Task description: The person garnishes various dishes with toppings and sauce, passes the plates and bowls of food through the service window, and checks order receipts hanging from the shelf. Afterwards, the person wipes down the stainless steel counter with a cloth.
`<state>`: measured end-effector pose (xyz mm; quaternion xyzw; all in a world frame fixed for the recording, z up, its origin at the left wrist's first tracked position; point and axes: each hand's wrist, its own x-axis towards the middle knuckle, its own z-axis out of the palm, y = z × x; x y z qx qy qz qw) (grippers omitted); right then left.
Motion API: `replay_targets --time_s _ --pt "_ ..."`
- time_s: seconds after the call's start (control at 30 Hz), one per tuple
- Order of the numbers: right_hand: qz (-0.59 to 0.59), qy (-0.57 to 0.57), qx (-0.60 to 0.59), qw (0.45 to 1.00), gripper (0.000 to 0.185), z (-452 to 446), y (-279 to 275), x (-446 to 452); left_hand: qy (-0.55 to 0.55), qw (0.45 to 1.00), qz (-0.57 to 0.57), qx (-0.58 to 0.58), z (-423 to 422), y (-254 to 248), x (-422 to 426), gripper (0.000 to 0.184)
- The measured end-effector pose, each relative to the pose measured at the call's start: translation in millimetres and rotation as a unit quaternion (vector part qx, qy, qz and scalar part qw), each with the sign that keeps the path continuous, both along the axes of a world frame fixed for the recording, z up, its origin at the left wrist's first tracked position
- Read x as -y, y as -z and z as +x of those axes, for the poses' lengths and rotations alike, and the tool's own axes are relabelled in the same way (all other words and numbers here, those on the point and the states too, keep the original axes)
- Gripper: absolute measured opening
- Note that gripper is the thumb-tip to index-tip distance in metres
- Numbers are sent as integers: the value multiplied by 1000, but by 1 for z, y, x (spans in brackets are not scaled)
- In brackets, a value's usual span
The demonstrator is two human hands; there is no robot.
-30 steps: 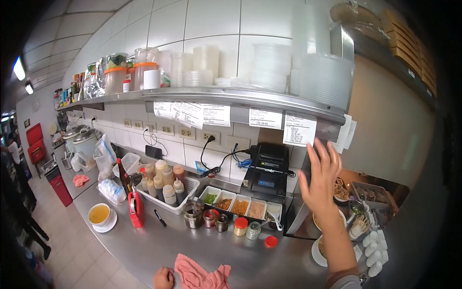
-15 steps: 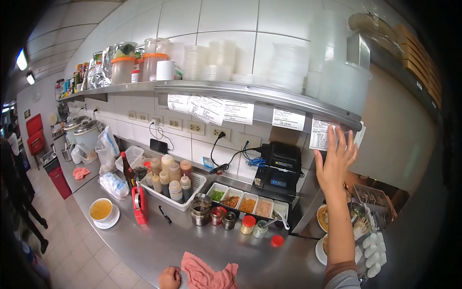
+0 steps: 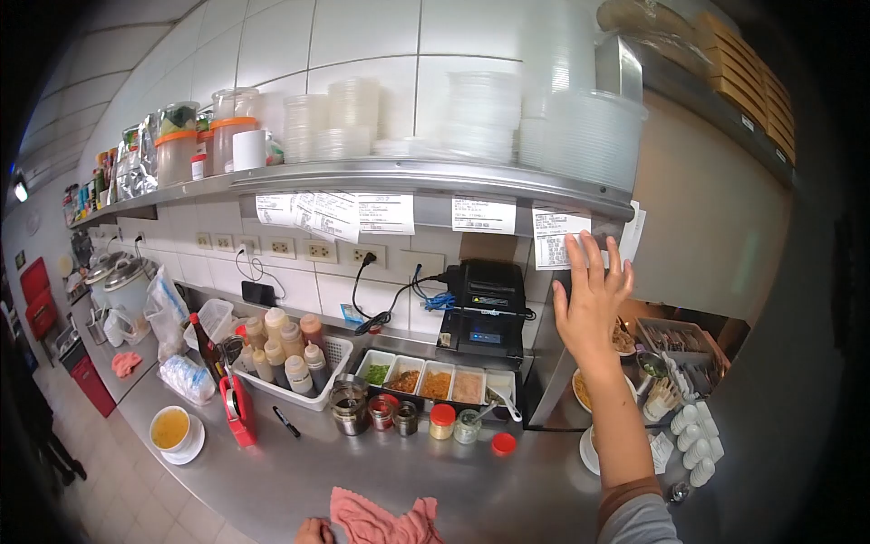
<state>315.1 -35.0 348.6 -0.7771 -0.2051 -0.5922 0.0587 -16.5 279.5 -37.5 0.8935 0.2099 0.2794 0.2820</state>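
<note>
My right hand [image 3: 591, 299] is raised at the right end of the shelf, its fingers apart over the lower part of a printed order slip [image 3: 555, 234]. Whether the fingertips press on the paper or hover just in front, I cannot tell. Other printed slips [image 3: 483, 213] hang along the same shelf edge. Low in the view, my left hand [image 3: 314, 532] rests on the steel counter beside a crumpled pink cloth [image 3: 385, 519]. Its fingers look curled, and the bottom edge cuts most of it off, so anything inside is hidden.
A black printer [image 3: 485, 313] stands below the slips. In front are trays of toppings [image 3: 437, 381], small jars [image 3: 441, 422] and a basket of squeeze bottles [image 3: 294, 363]. A bowl of soup [image 3: 170, 428] sits left, near a red tape dispenser [image 3: 237, 412]. Clear containers [image 3: 580, 140] fill the shelf.
The view has shifted, so the shelf and counter things appear further left. My right hand stays at the same slip, fingers still apart. My left hand shows less at the bottom edge.
</note>
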Motion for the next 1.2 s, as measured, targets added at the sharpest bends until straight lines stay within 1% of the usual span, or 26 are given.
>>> replay_targets --time_s 0.1,0.2,0.3,0.4,0.5,0.63,0.83,0.93,1.0,1.03,1.2 --pt "3 -2 7 1000 69 3 -1 -4 -7 1000 9 -15 0 1 0 13" --pt "-3 -5 15 1000 70 3 -6 -10 -8 1000 -11 -20 -1 -2 2 13" --pt "1 -8 16 1000 69 4 -6 -14 -15 999 5 -40 -3 -1 2 14" --pt "1 -1 -1 1000 70 -1 -5 -12 -16 999 11 -32 -3 -2 3 14" --pt "7 7 -12 1000 70 -4 0 -10 -14 999 -16 -34 -3 -1 1 15" --pt "19 17 -24 999 70 -6 4 -5 -11 999 -15 -30 -4 -4 2 15" --pt "23 25 -11 999 72 -6 -5 -1 -4 999 -16 -34 -5 -2 0 15" --pt "30 4 -17 999 72 -12 -2 -3 -8 999 -5 -37 -5 -3 1 14" --pt "4 -15 -13 1000 72 -13 6 -3 -12 999 12 -34 -4 -5 2 14" --pt "-8 -24 -11 1000 72 -12 9 -4 -13 999 2 -39 -4 -6 3 14" --pt "-29 5 -44 999 73 -11 8 -8 -18 997 -34 -63 -3 -9 4 14"
